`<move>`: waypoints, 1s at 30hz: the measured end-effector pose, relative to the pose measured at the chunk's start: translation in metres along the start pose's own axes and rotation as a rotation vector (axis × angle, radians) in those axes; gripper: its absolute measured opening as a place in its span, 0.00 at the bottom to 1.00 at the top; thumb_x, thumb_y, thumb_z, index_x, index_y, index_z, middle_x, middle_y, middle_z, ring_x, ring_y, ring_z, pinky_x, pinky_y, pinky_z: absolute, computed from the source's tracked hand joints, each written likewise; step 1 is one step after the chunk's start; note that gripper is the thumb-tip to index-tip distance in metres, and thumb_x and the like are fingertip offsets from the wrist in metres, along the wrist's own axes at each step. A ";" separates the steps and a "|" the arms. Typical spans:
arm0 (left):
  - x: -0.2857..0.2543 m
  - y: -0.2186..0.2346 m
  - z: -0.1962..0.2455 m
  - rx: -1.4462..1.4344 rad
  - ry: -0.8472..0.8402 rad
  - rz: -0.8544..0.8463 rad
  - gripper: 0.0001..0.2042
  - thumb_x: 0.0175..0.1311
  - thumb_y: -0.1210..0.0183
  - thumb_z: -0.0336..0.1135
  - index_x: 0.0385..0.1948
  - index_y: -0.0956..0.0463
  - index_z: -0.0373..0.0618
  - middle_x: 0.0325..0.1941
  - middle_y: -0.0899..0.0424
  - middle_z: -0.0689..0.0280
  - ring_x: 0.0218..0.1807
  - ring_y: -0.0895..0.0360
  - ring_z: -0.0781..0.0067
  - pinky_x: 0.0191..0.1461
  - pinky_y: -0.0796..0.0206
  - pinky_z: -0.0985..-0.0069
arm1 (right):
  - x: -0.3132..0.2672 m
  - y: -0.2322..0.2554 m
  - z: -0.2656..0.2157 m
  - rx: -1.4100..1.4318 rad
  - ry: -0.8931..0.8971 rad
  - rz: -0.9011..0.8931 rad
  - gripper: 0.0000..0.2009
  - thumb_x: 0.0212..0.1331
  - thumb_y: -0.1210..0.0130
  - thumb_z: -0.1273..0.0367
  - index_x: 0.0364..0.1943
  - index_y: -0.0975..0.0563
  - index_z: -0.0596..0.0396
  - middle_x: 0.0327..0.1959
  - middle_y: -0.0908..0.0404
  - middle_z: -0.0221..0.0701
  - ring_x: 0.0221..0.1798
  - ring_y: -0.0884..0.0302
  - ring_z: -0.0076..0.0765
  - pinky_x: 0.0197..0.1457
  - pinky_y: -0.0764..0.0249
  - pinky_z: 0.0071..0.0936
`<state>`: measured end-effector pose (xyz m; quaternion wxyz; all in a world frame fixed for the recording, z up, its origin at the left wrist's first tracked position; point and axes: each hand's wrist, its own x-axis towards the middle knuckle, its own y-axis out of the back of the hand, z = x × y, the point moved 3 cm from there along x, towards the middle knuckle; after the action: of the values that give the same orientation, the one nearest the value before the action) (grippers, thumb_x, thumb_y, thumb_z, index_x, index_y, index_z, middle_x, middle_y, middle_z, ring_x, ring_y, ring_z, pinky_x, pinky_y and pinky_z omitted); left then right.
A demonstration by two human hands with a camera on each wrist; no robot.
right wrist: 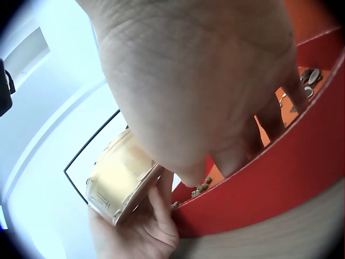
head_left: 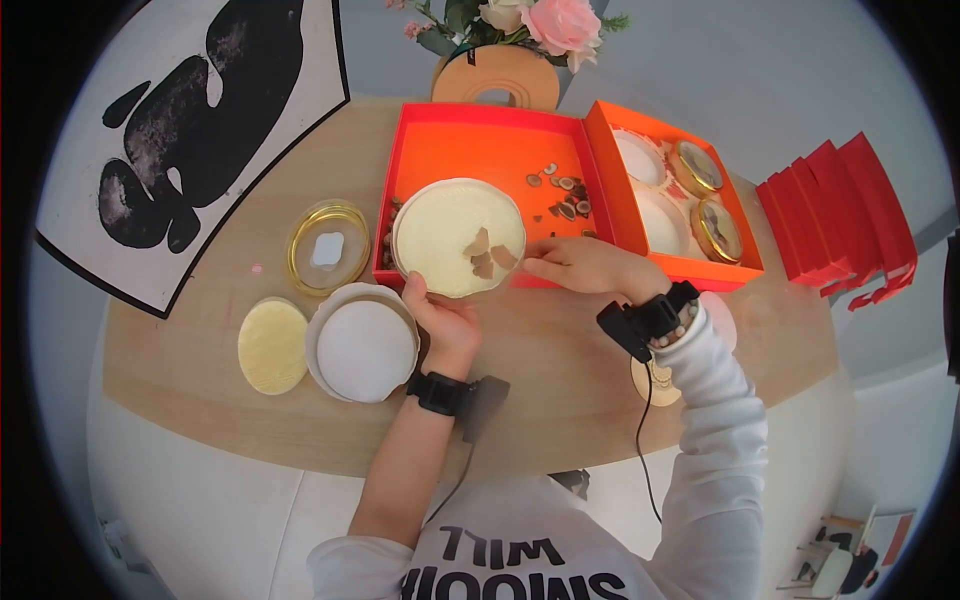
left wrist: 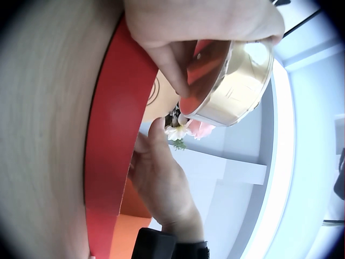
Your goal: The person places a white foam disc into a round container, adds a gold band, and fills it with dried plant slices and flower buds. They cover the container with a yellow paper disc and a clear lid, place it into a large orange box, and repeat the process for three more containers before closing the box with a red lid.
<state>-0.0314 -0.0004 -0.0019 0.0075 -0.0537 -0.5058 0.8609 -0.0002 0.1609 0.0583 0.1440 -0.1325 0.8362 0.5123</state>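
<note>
My left hand (head_left: 422,296) grips a round cream and gold tin (head_left: 456,236) by its near rim, tilted over the front edge of an open orange box tray (head_left: 490,135). A few brown slices (head_left: 484,256) lie inside the tin. The left wrist view shows my fingers (left wrist: 171,66) curled round the gold tin (left wrist: 240,81). My right hand (head_left: 536,262) reaches over the tray's red front wall (right wrist: 280,167), fingertips beside the tin's rim, and I see nothing in it. Loose brown slices (head_left: 562,195) are scattered in the tray.
A gold-rimmed lid (head_left: 328,248), a white round lid (head_left: 365,348) and a yellow disc (head_left: 272,345) lie left of my hands. The second orange box half (head_left: 745,265) holds round tins. Red boxes (head_left: 850,205) stand at the right, flowers (head_left: 540,20) at the back.
</note>
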 end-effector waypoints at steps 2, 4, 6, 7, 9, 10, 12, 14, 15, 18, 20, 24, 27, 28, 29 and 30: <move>0.001 -0.001 0.000 0.015 -0.016 0.001 0.30 0.53 0.53 0.53 0.54 0.40 0.44 0.57 0.36 0.63 0.59 0.40 0.69 0.60 0.49 0.71 | -0.009 0.007 0.002 -0.036 -0.041 0.023 0.21 0.60 0.61 0.55 0.47 0.29 0.57 0.39 0.24 0.40 0.46 0.28 0.43 0.51 0.35 0.31; 0.002 0.001 -0.002 -0.004 -0.007 0.016 0.30 0.53 0.54 0.54 0.54 0.40 0.44 0.57 0.36 0.63 0.59 0.40 0.69 0.60 0.49 0.71 | -0.014 0.015 0.004 -0.141 -0.172 -0.013 0.21 0.61 0.62 0.55 0.47 0.28 0.57 0.39 0.24 0.41 0.46 0.28 0.43 0.51 0.35 0.30; 0.002 0.001 -0.002 -0.019 0.007 0.031 0.30 0.53 0.54 0.54 0.54 0.40 0.44 0.57 0.36 0.63 0.59 0.40 0.68 0.60 0.49 0.71 | -0.015 0.024 0.003 -0.122 -0.243 -0.064 0.22 0.60 0.62 0.54 0.47 0.29 0.56 0.41 0.24 0.41 0.46 0.28 0.42 0.51 0.35 0.30; 0.001 0.000 -0.001 -0.025 0.014 0.041 0.30 0.53 0.54 0.54 0.54 0.40 0.44 0.57 0.36 0.63 0.59 0.40 0.68 0.60 0.49 0.71 | -0.014 0.029 0.000 -0.051 -0.246 -0.097 0.23 0.60 0.62 0.53 0.48 0.29 0.56 0.42 0.25 0.42 0.47 0.29 0.43 0.52 0.36 0.30; 0.001 0.000 0.000 -0.025 0.015 0.036 0.30 0.53 0.54 0.54 0.54 0.40 0.44 0.57 0.36 0.64 0.58 0.40 0.69 0.60 0.49 0.71 | -0.009 0.027 -0.004 0.047 -0.141 -0.067 0.24 0.60 0.63 0.51 0.48 0.29 0.54 0.45 0.26 0.41 0.49 0.31 0.43 0.53 0.37 0.31; 0.002 0.001 0.000 -0.017 0.009 0.022 0.30 0.53 0.54 0.54 0.54 0.40 0.44 0.57 0.36 0.64 0.58 0.40 0.69 0.60 0.48 0.71 | -0.006 0.019 -0.005 0.074 -0.034 -0.005 0.24 0.59 0.65 0.50 0.48 0.29 0.52 0.47 0.27 0.40 0.51 0.32 0.43 0.53 0.37 0.32; 0.002 0.000 0.001 -0.006 -0.001 0.019 0.30 0.53 0.54 0.54 0.54 0.40 0.44 0.57 0.36 0.64 0.58 0.40 0.69 0.60 0.48 0.70 | -0.005 0.007 -0.013 0.108 0.058 0.013 0.25 0.59 0.66 0.49 0.49 0.29 0.49 0.50 0.29 0.38 0.54 0.35 0.43 0.55 0.39 0.33; 0.001 -0.002 0.002 0.004 -0.005 0.041 0.30 0.53 0.54 0.54 0.54 0.40 0.44 0.57 0.36 0.64 0.58 0.40 0.68 0.60 0.48 0.70 | -0.005 -0.004 -0.022 0.122 0.024 -0.077 0.26 0.59 0.67 0.48 0.50 0.29 0.49 0.51 0.30 0.38 0.56 0.36 0.43 0.58 0.41 0.32; 0.002 -0.002 0.002 0.005 -0.006 0.041 0.30 0.53 0.54 0.54 0.54 0.40 0.44 0.57 0.36 0.64 0.58 0.40 0.68 0.60 0.48 0.70 | -0.005 -0.003 -0.022 0.122 0.069 -0.068 0.27 0.59 0.62 0.49 0.50 0.30 0.57 0.49 0.28 0.41 0.54 0.34 0.45 0.57 0.39 0.31; 0.003 0.001 0.001 0.002 -0.005 0.046 0.30 0.53 0.54 0.54 0.54 0.40 0.44 0.57 0.36 0.64 0.58 0.40 0.69 0.59 0.48 0.70 | -0.011 0.003 -0.010 0.104 -0.052 -0.033 0.27 0.58 0.62 0.49 0.48 0.29 0.59 0.47 0.27 0.43 0.51 0.32 0.45 0.54 0.37 0.31; 0.004 0.004 -0.002 -0.005 0.002 0.055 0.30 0.53 0.54 0.54 0.54 0.40 0.44 0.56 0.36 0.64 0.58 0.40 0.69 0.59 0.48 0.71 | -0.015 0.016 -0.009 0.008 -0.217 -0.140 0.30 0.57 0.64 0.46 0.48 0.29 0.58 0.49 0.29 0.43 0.52 0.33 0.44 0.55 0.38 0.31; 0.005 0.005 -0.002 -0.005 -0.003 0.035 0.29 0.53 0.55 0.54 0.53 0.39 0.44 0.56 0.35 0.64 0.58 0.39 0.70 0.59 0.47 0.72 | -0.011 0.028 -0.001 0.090 -0.283 -0.156 0.31 0.57 0.65 0.45 0.46 0.28 0.60 0.49 0.29 0.41 0.50 0.32 0.41 0.53 0.38 0.31; 0.004 0.002 0.000 0.013 0.004 0.021 0.29 0.53 0.56 0.55 0.53 0.39 0.44 0.56 0.36 0.64 0.59 0.40 0.70 0.60 0.48 0.71 | -0.011 0.015 -0.019 0.462 -0.144 -0.011 0.29 0.60 0.66 0.48 0.49 0.29 0.59 0.52 0.30 0.39 0.56 0.36 0.37 0.57 0.42 0.29; 0.005 0.002 0.000 0.018 0.004 0.029 0.29 0.53 0.57 0.56 0.53 0.39 0.45 0.57 0.36 0.64 0.60 0.42 0.69 0.60 0.49 0.70 | -0.009 0.009 -0.024 0.518 -0.067 -0.022 0.28 0.61 0.66 0.49 0.49 0.29 0.59 0.52 0.30 0.38 0.56 0.36 0.36 0.58 0.42 0.28; 0.005 0.002 0.000 0.024 0.005 0.036 0.30 0.53 0.58 0.57 0.54 0.39 0.46 0.57 0.37 0.64 0.61 0.43 0.68 0.61 0.50 0.68 | -0.005 0.003 -0.026 0.574 0.011 -0.034 0.27 0.61 0.66 0.50 0.49 0.30 0.59 0.52 0.30 0.37 0.55 0.36 0.34 0.58 0.43 0.26; 0.006 0.003 0.001 0.013 0.013 0.055 0.30 0.53 0.58 0.56 0.54 0.39 0.46 0.57 0.37 0.64 0.60 0.43 0.68 0.61 0.50 0.68 | -0.002 -0.003 -0.028 0.629 0.089 -0.044 0.25 0.62 0.65 0.52 0.49 0.30 0.60 0.52 0.30 0.36 0.55 0.36 0.32 0.58 0.44 0.25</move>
<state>-0.0371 -0.0018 -0.0044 -0.0127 -0.0729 -0.4986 0.8636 0.0002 0.1344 0.0686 0.1524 -0.1218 0.9560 0.2189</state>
